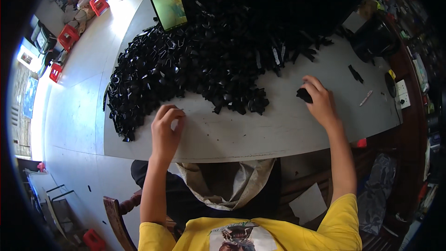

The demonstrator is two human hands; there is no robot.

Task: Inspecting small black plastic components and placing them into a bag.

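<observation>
Head view: black piece [304, 95] half-hidden by right hand [321, 104]

Upright phone [168, 3] at far table edge, black frame, rectangular screen lit yellow-green; propped against heap of black pieces [195, 65]; 1 screen only.

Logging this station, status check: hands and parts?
Left hand empty, fingers curled at pile edge. Right hand holding one small black piece. Black parts pile across table, nothing blocking.
</observation>
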